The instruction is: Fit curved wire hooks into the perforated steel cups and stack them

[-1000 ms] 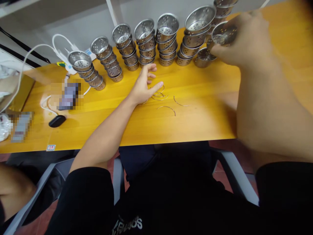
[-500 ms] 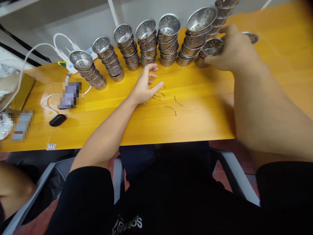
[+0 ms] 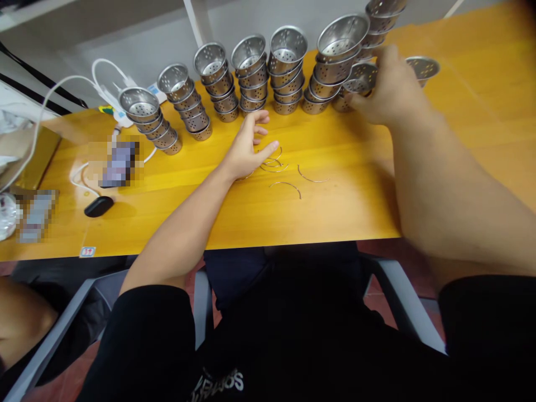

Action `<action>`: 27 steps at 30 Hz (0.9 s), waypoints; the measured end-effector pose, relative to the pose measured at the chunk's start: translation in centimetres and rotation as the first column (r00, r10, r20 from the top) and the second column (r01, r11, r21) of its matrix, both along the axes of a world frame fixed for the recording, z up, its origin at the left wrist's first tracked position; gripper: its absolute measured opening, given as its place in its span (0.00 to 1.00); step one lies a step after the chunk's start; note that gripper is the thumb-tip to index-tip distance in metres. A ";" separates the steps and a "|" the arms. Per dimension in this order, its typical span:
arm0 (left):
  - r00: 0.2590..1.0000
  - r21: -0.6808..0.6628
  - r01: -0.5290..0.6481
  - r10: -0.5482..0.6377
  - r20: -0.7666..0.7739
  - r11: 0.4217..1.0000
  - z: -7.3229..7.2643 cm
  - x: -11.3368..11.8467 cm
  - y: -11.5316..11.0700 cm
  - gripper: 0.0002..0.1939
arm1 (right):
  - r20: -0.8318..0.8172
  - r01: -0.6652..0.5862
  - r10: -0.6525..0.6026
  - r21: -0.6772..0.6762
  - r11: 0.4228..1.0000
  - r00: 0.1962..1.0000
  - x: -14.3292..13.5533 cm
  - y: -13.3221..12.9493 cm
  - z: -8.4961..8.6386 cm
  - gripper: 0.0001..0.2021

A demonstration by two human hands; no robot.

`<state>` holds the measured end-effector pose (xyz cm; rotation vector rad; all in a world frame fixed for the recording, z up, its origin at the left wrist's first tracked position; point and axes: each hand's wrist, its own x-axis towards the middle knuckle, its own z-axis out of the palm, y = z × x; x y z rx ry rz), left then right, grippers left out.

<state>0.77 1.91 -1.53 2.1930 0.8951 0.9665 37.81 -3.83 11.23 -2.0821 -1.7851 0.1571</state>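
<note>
Several stacks of perforated metal cups (image 3: pixel 288 72) stand in a row along the back of the yellow table. My right hand (image 3: pixel 387 86) is at a short stack (image 3: pixel 360 81) near the right end, its thumb and fingers around the upper cup. Behind that hand, another metal cup (image 3: pixel 422 68) is partly hidden. My left hand (image 3: pixel 251 145) rests on the table with its fingers apart and holds nothing. Thin curved wires (image 3: pixel 287 187) lie beside and partly under it.
At the left are a phone (image 3: pixel 120 163), a black oval object (image 3: pixel 99 206), white cables (image 3: pixel 42 111) and a second blurred flat device (image 3: pixel 38 215). Another person's bare leg (image 3: pixel 25 324) shows at lower left.
My right hand has moved slightly left, and the short stack in its grasp has shifted a little left and up. More of the cup behind it shows. My left hand has stayed put.
</note>
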 end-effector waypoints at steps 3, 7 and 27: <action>1.000 0.006 0.001 -0.001 0.022 1.000 0.4 0.1 -0.4 0.41 | -0.022 -0.034 0.034 0.023 0.999 0.999 0.4 0.1 -0.2 0.40; 1.000 0.016 -0.013 0.013 -0.007 1.000 0.5 0.1 -0.6 0.43 | -0.002 -0.089 0.090 0.087 0.992 0.996 -0.1 -1.5 -0.1 0.37; 0.999 -0.023 0.002 -0.001 0.037 1.000 0.4 0.3 -0.3 0.38 | -0.030 -0.086 0.095 0.218 0.972 0.995 1.0 1.2 0.4 0.29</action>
